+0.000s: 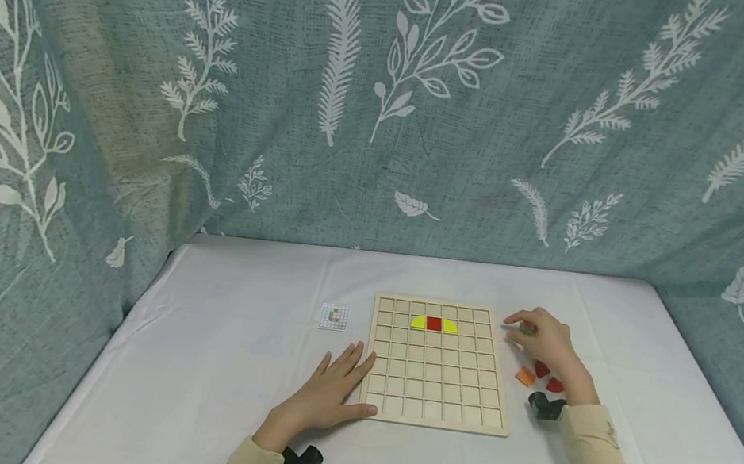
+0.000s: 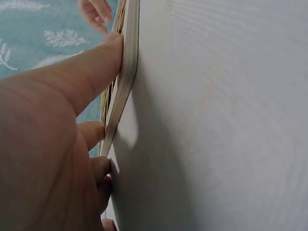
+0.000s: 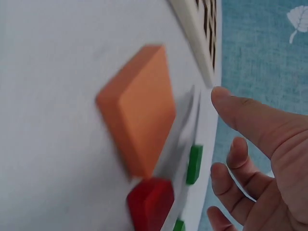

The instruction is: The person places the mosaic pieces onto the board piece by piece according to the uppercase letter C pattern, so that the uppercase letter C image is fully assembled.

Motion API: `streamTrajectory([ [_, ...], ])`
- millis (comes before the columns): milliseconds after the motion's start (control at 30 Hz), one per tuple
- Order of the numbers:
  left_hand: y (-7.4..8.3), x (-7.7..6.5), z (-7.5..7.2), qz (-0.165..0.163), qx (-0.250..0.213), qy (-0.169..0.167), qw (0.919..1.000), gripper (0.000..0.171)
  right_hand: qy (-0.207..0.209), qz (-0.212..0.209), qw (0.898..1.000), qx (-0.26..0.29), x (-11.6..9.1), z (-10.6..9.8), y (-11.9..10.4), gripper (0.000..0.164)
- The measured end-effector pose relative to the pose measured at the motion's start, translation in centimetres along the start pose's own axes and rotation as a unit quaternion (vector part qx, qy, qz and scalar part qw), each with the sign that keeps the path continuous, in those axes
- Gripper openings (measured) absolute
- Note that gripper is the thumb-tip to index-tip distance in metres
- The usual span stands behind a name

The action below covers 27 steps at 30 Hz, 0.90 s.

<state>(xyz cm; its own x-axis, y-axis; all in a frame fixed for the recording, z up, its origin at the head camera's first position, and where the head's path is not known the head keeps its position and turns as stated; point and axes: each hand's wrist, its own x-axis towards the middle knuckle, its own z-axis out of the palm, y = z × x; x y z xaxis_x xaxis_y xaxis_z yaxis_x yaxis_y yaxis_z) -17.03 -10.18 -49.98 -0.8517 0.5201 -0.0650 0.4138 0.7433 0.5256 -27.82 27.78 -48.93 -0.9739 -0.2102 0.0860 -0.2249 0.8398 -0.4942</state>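
A pale wooden grid board (image 1: 438, 372) lies on the white table. In its upper part a red square (image 1: 433, 324) sits between two yellow quarter-round pieces, one on the left (image 1: 418, 322) and one on the right (image 1: 450, 326). My left hand (image 1: 327, 395) rests spread at the board's lower left edge, thumb on the near corner. Just off the upper right edge hovers my right hand (image 1: 543, 339), thumb and fingers apart, nothing between them. Below it, in the right wrist view, lie an orange piece (image 3: 139, 113), a red piece (image 3: 151, 204) and green pieces (image 3: 194, 164), partly hidden.
A small printed card (image 1: 333, 317) with a coloured grid pattern lies left of the board. Two red pieces (image 1: 554, 385) lie beside the orange one on the right. A patterned blue-green curtain (image 1: 351, 181) hangs behind the table (image 1: 214, 369).
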Motion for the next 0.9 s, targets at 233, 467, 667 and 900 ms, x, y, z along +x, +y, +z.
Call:
streamTrajectory([
  [233, -0.1, 0.0, 0.1, -0.004, -0.001, -0.003, 1.0000, 0.079, -0.007, 0.039, 0.999, -0.005, -0.2, -0.6, 0.9, 0.022],
  [467, 0.0, 0.0, 0.0, -0.001, -0.003, -0.002, 1.0000, 0.079, 0.000, 0.060, 0.998, -0.012, -0.4, -1.2, 1.5, 0.027],
  [667, 0.0, 0.0, -0.1, 0.003, 0.000, -0.001, 1.0000, 0.078, -0.004, 0.061, 0.998, -0.021, -0.5, -1.7, 2.1, 0.030],
  [900, 0.1, 0.0, -0.1, -0.003, -0.006, 0.004, 1.0000, 0.079, -0.019, 0.066, 0.997, -0.019, -0.3, -2.0, 2.5, 0.030],
])
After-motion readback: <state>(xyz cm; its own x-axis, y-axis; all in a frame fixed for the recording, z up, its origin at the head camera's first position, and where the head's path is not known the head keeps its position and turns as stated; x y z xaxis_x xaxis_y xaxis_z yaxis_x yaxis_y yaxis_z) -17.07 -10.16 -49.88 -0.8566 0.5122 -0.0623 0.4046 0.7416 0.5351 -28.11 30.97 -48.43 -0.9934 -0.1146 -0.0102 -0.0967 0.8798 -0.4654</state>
